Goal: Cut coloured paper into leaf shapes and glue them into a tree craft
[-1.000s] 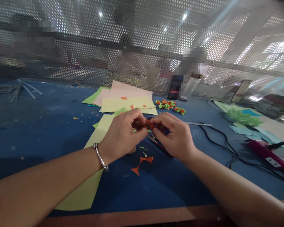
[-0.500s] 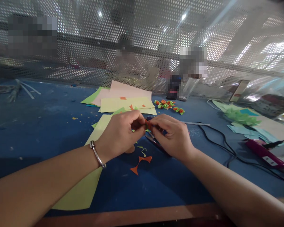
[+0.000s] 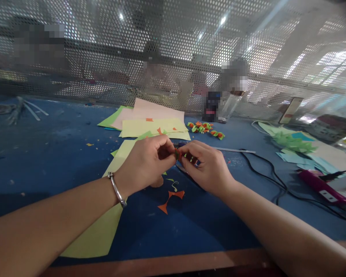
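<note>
Between my two hands is a small orange and green paper piece [image 3: 177, 154], pinched at both sides by thumbs and fingertips. My left hand [image 3: 150, 157], with a silver bracelet at its wrist, closes on the left side; my right hand [image 3: 204, 163] closes on the right side. Fingers cover much of the piece. Beneath my hands lie scissors [image 3: 182, 169], mostly hidden by my right hand. Nearer to me are orange paper scraps [image 3: 170, 197] and a curled pale strip [image 3: 175, 186]. A round brown object [image 3: 157, 182] shows partly under my left hand.
Behind my hands lie stacked coloured sheets [image 3: 155, 127] and a cluster of orange and green paper pieces [image 3: 202, 127]. A long yellow sheet [image 3: 95, 234] runs under my left arm. On the right are a power strip [image 3: 325, 188], a black cable [image 3: 273, 173] and green paper [image 3: 295, 142]. Perforated metal panel [image 3: 103, 50] stands behind.
My fingers have shifted slightly around the paper piece, and its green part now shows more. The rest of the table looks the same.
</note>
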Demonstrator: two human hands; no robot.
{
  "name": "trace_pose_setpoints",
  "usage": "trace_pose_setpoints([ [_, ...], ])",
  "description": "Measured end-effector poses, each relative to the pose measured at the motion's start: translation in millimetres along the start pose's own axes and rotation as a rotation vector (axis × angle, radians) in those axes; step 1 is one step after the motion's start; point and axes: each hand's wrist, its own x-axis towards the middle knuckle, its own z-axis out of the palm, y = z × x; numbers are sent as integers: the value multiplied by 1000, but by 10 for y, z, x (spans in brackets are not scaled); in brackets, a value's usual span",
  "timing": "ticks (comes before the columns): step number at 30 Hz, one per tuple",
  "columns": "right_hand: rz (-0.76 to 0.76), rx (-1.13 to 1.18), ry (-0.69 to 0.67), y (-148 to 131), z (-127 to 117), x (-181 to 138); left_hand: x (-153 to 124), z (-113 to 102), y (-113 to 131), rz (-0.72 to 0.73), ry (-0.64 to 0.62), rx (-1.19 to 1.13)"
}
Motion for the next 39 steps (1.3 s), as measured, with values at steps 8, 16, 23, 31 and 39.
trace_pose_setpoints([
  [8,27,12,-49,14,0,5,8,6,-44,-4,-42,-2],
  [16,164,-17,-90,171,-118,78,93,-21,-192,1,-45,33],
  [23,450,-307,-253,430,-374,160,183,-106,-307,-5,90,-20],
  [31,602,-599,-446,534,-391,133,223,-92,-392,12,130,-48],
  [39,460,-376,-315,495,-381,132,220,-90,-410,1,142,-119],
])
